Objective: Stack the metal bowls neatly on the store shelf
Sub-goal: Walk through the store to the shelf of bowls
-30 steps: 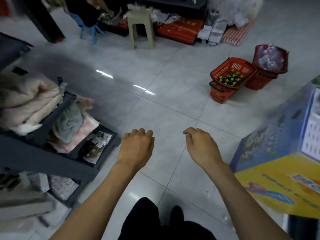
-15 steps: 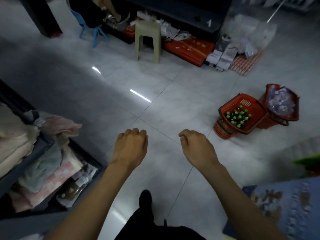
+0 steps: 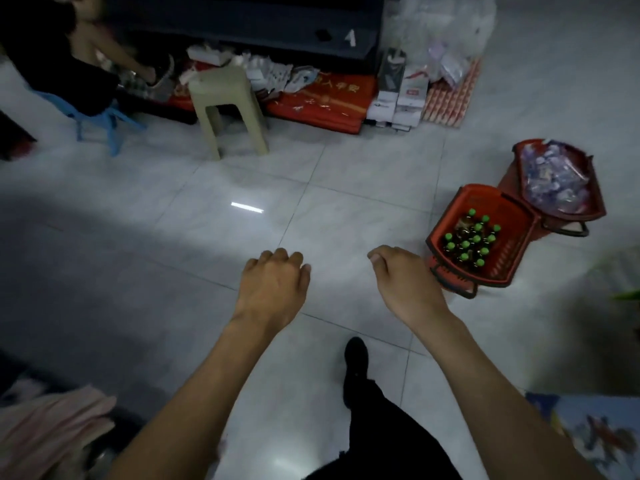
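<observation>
Pink folded cloth (image 3: 52, 424) lies at the lower left. Farther off, a beige plastic stool (image 3: 227, 109) stands on the pale tiled floor (image 3: 346, 188). The left hand (image 3: 273, 289) and right hand (image 3: 405, 285) hang side by side over the tiles, apart from each other, fingers loosely curled, holding nothing. Near the right hand, on its right, sits a red plastic basket (image 3: 509, 258) of green-capped bottles (image 3: 471, 242). The metal bowls are out of view, so their place relative to either hand cannot be told.

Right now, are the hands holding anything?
No, nothing. The left hand and the right hand hang loosely curled above the floor, both empty.
</observation>
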